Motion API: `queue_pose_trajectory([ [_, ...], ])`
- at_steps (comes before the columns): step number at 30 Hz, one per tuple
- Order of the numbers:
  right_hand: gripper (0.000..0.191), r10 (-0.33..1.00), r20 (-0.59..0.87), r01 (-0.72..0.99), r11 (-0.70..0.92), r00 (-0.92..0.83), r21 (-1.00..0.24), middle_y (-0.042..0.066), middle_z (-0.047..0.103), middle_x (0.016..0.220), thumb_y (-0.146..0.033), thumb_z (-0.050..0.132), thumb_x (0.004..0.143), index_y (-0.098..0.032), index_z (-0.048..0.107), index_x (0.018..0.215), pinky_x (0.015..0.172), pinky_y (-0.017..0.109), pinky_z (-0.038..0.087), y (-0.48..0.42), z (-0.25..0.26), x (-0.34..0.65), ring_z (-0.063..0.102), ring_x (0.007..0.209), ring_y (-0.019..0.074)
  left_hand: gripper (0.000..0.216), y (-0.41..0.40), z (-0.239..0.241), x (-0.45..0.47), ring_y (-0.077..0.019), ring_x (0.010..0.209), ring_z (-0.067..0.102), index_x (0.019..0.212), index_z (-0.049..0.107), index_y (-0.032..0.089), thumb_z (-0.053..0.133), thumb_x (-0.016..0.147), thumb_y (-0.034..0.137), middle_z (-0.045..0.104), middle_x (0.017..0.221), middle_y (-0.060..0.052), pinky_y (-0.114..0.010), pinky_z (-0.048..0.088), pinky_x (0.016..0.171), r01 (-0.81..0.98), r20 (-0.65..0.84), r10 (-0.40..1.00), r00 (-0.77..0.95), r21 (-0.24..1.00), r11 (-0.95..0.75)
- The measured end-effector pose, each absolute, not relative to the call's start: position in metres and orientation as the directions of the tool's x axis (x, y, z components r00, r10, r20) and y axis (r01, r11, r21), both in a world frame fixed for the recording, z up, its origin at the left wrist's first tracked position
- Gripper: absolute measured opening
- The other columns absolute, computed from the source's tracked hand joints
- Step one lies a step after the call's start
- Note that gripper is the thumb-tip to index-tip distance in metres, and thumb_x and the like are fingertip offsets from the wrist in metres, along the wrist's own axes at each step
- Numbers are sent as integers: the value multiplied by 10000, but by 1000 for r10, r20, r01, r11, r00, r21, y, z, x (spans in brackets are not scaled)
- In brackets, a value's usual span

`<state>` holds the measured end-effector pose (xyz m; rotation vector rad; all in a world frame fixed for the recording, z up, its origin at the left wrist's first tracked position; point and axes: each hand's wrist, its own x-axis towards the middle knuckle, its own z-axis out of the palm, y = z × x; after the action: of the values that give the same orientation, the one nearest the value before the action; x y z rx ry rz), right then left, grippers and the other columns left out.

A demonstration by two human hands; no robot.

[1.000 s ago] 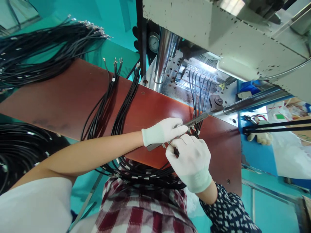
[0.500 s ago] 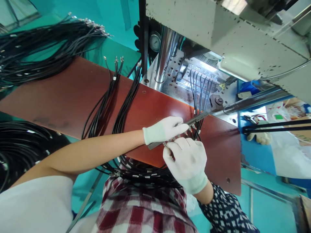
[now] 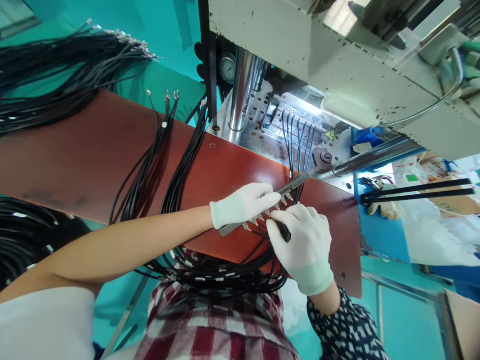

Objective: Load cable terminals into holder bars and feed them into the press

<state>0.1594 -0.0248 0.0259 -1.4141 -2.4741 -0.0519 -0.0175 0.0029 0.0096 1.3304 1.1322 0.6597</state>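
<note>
My left hand (image 3: 249,202), in a white glove, is closed on a long narrow grey metal bar (image 3: 298,182) held slantwise above the brown board. Metal cable terminals (image 3: 284,201) stick out in a row along the bar's near edge. My right hand (image 3: 305,245), also gloved, has thumb and forefinger pinched at a cable terminal in this row; the fingertips partly hide it. Thin black cables (image 3: 258,250) run below the bar and under the right hand. Beyond the bar, several black cables (image 3: 299,145) lead into a lit metal mould (image 3: 268,125).
The press's pale upper body (image 3: 277,35) overhangs the mould, with steel columns (image 3: 242,95) on both sides. Black cable bundles (image 3: 183,165) lie across the brown board (image 3: 232,165). More cables (image 3: 75,75) are heaped at the far left. A used glove (image 3: 384,210) rests at right.
My right hand has shifted right along the row, uncovering terminals near the bar's left end. My left hand keeps its grip on the bar. The whole view has shifted slightly.
</note>
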Motion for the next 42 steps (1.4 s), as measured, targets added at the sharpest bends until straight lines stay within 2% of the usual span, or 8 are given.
queue_pose_trajectory([
  [7,156,841,307,855,501,-446,-131,12,581,682,-217,640,792,-217,639,637,687,359,317,-21,18,144,519,718,189,379,5,0,-18,-96,592,402,690,413,181,415,952,454,406,641,43,-218,350,523,276,-120,926,358,961,18],
  [13,137,896,336,769,427,-290,-475,10,674,922,-277,589,932,-230,712,969,764,304,438,3,32,202,591,809,147,416,1,2,-18,-94,500,461,827,470,200,422,926,601,461,657,49,-196,391,398,194,-295,859,418,953,233],
  [15,134,909,335,765,396,-248,-508,12,662,914,-251,585,934,-218,705,984,760,296,449,8,35,216,581,780,137,435,1,2,-17,-92,479,459,836,476,201,438,910,627,462,651,49,-192,395,366,183,-324,848,419,945,270],
  [21,110,821,360,727,564,-443,-392,23,644,838,-270,627,908,-212,712,870,798,335,398,-16,26,190,562,827,175,435,3,4,-15,-92,498,462,804,474,188,451,917,608,477,632,43,-188,407,401,240,-289,874,391,949,206],
  [28,184,759,331,770,625,-561,-129,13,618,764,-219,579,894,-216,684,743,666,352,257,-30,21,154,498,730,174,419,6,-3,-15,-93,571,473,753,477,174,445,941,547,493,657,29,-187,378,490,223,-174,904,389,971,91],
  [34,149,795,336,804,575,-505,-154,7,618,716,-152,608,765,-189,599,621,689,347,301,-26,15,140,530,712,165,427,7,-8,-17,-94,565,463,724,440,180,452,937,550,475,621,36,-185,367,485,229,-140,907,398,972,49],
  [39,127,817,333,744,571,-471,-348,-9,679,887,-251,593,923,-239,718,940,765,291,424,-5,31,182,607,835,140,437,2,1,-17,-88,497,455,795,465,192,439,920,609,466,633,46,-177,390,399,218,-249,876,414,961,170],
  [42,241,796,433,804,550,-424,-224,36,687,1093,-186,510,971,-202,681,1141,875,296,453,20,47,220,609,1003,164,444,3,12,-16,-87,459,450,872,485,204,454,894,646,479,664,46,-190,415,343,255,-353,825,442,931,262],
])
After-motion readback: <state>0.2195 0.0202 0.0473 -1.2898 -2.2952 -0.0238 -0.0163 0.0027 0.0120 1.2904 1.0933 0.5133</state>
